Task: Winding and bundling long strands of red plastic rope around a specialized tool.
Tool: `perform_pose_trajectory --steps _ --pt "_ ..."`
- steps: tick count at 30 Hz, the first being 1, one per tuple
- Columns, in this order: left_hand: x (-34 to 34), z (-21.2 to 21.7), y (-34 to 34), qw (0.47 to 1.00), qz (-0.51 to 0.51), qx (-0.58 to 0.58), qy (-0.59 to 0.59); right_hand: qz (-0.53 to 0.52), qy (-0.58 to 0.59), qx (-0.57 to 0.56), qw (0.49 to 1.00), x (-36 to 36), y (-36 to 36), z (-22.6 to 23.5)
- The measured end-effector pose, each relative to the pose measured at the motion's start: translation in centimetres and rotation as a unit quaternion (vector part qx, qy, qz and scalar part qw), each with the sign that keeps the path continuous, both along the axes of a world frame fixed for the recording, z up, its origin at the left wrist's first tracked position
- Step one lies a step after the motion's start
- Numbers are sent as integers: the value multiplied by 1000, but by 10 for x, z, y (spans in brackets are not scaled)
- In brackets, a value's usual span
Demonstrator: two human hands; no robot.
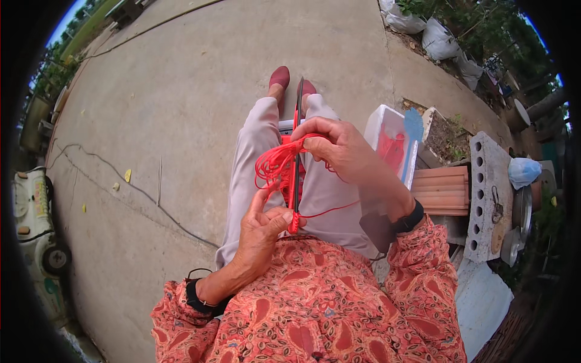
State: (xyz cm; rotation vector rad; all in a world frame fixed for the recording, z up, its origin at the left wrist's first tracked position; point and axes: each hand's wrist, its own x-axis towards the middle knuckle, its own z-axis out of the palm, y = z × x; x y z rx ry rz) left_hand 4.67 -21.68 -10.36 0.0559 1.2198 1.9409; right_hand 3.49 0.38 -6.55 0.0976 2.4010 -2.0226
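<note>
Above concrete [187, 115], mid-frame, one cord bundle [275, 163] is pinched by the right hand [346, 148], one knotted end [295, 222] by the left hand [261, 235].

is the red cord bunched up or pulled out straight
Mostly bunched: the red cord gathers in loose loops at the right hand; one strand stretches away.

We see soft, even daylight on the pale grey concrete floor [187, 91], its shadows faint. A hazy smear blurs the wrist behind the bare right hand [340, 148]; toward our blackened, rounded rim, fisheye distortion bends straight edges.
</note>
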Motion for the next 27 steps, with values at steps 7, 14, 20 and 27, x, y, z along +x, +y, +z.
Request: perform_pose_trajectory --steps 7,14,20,27 --pt "-6 -17 -7 1000 -11 13 -21 -270 -14 -386 882 61 41 -34" --pt "-18 -25 -13 992 -67 53 -96 -308 9 -519 798 107 32 -60" --pt "-22 -30 -13 987 -103 87 -88 -103 -74 -631 765 113 -14 -61" --pt "-19 -24 -9 986 -124 70 -81 -180 -128 -345 912 110 -59 -43"
